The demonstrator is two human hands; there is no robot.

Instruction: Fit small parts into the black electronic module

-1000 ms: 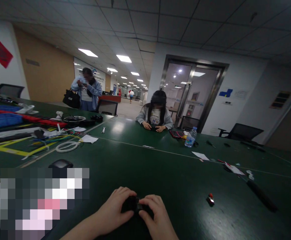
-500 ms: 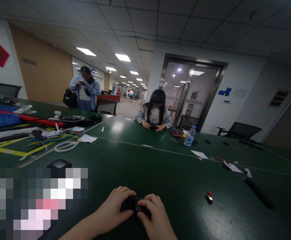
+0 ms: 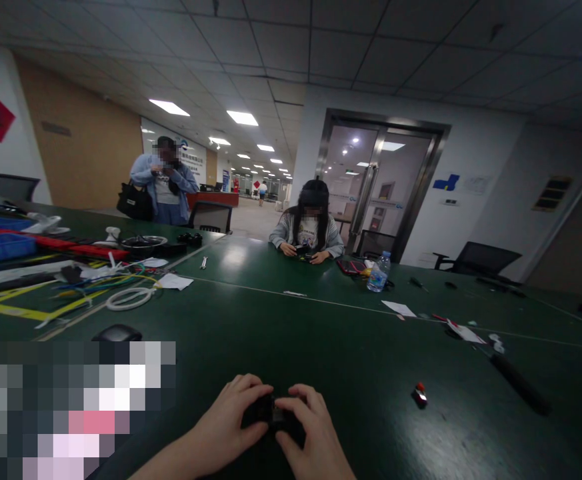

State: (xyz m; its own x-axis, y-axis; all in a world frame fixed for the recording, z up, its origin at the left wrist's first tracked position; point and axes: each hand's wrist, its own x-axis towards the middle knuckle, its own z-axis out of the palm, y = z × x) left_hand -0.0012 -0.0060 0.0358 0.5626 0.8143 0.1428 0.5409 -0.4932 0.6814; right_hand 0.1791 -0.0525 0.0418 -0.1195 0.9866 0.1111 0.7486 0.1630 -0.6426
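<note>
Low in the middle of the head view, a small black object (image 3: 275, 417) sits between my two hands, just above or on the green table (image 3: 221, 347). Its dark shape and my fingers hide what kind of thing it is. My left hand (image 3: 228, 417) wraps its left side, fingers over the far edge and thumb at the near edge. From the right, my right hand (image 3: 313, 427) curls around the other end, index fingertip near its top and thumb below. A small red and silver piece (image 3: 420, 395) lies to the right of my hands.
Across the table a seated person (image 3: 311, 227) handles a dark object near a water bottle (image 3: 379, 272). Cables, a white coil (image 3: 131, 299) and blue bins (image 3: 3, 248) crowd the left. A black-handled tool (image 3: 521, 385) lies right, a black mouse (image 3: 118, 333) left.
My right hand's fingers have spread a little around the black object, while my left hand keeps its hold. Across the table, the seated person's dark object has shifted in their hands.
</note>
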